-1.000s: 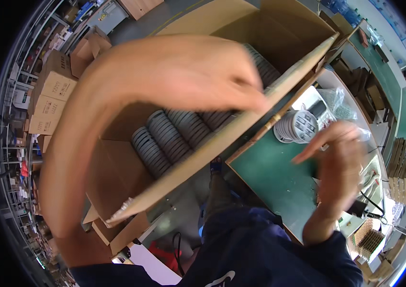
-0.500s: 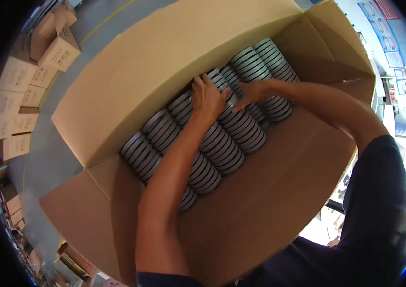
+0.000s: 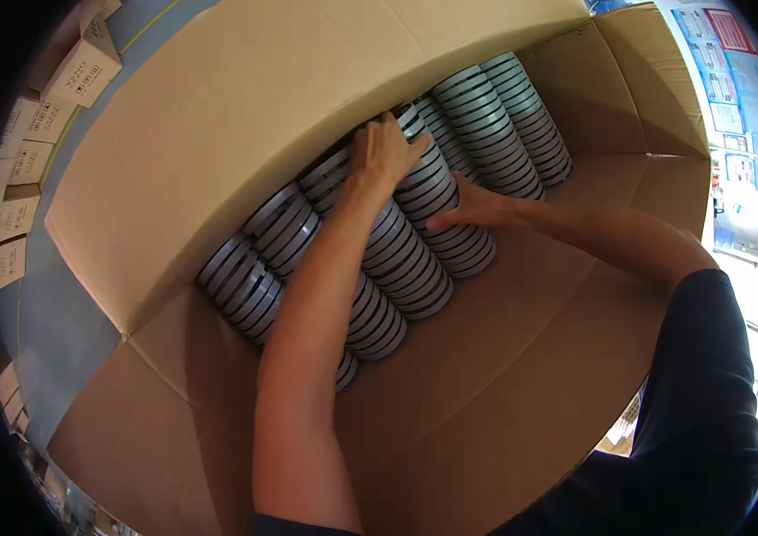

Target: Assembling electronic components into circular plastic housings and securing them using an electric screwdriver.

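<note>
Nearest, a dark sleeve [image 3: 701, 357] and the bare forearms lead in over the box's [image 3: 504, 393] brown near side. Inside, the right hand [image 3: 477, 207] is at a middle stack [image 3: 430, 186] of grey discs, its thumb laid across the rims and apart from the fingers, which go down beside the stack; whether it clamps or only touches, I cannot tell. The left hand [image 3: 382, 156] is farther up, fingers bent over by the upper end of the same stack, thumb reaching toward it; the fingertips are hidden, so its grip cannot be told either. The discs look stiff and smooth, with a sheen on the rims, so they may slide on one another, and a whole stack would probably be weighty and apt to come apart in the middle. The sounder hold, I judge, is a palm at each end, pressing the discs together, rather than a pinch on the rims, where dark gaps show between them; the tight rows leave fingers little room. More stacks [image 3: 491, 134] stand close alongside, then the far flap [image 3: 245, 134] of the box, and beyond it, cartons [image 3: 17, 170] on the grey floor [image 3: 75, 286]
</note>
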The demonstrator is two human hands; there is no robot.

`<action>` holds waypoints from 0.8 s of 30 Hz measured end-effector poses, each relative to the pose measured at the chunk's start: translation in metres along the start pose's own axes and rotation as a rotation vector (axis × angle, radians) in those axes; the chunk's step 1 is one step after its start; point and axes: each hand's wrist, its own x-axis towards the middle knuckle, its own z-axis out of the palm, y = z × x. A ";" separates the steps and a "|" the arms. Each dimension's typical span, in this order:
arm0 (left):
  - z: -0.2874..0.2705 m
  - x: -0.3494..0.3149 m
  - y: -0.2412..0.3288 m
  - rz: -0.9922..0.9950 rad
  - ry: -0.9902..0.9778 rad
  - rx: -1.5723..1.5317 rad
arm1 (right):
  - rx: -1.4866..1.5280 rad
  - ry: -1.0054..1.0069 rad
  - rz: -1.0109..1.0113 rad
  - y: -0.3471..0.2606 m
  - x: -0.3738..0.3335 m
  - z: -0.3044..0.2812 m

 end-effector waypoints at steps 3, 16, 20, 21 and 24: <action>-0.002 0.012 -0.001 0.013 -0.117 -0.026 | -0.137 0.093 -0.120 0.018 -0.001 0.005; -0.026 -0.015 0.041 -0.149 0.014 -0.460 | -0.304 0.390 -0.257 0.007 -0.061 -0.018; -0.021 -0.041 0.043 -0.234 0.131 -0.801 | -0.362 0.426 -0.287 -0.011 -0.105 -0.030; -0.018 -0.045 0.044 -0.223 0.121 -0.793 | -0.363 0.420 -0.300 -0.011 -0.112 -0.036; -0.025 -0.063 0.062 -0.484 0.014 -1.227 | -0.273 0.383 -0.306 -0.009 -0.123 -0.046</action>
